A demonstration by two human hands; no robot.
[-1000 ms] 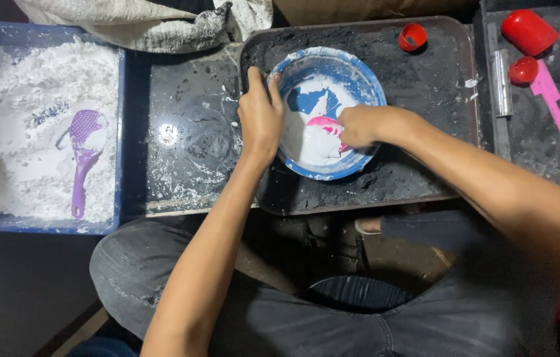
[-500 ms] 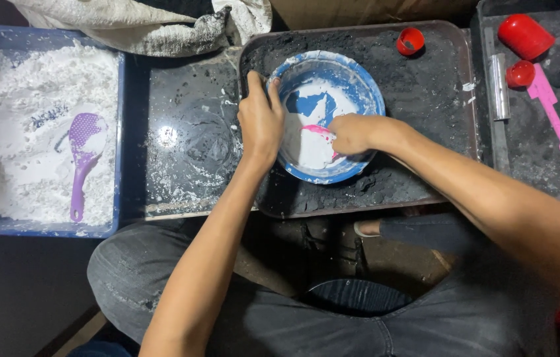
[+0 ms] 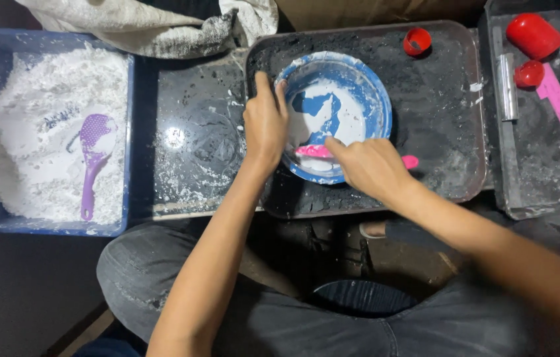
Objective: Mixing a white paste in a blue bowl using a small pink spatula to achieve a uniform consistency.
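Since a moment ago I've slid my right hand (image 3: 371, 168) lower; its fingers hold the pink spoon (image 3: 316, 151) at the blue bowl's (image 3: 366, 92) near rim, scraping white paste; my left hand (image 3: 264, 122) clamps the rim beside it.

A makeshift craft workshop: powder-filled blue tub (image 3: 2, 218), grimy black trays (image 3: 451, 178), red moulds (image 3: 534, 34).
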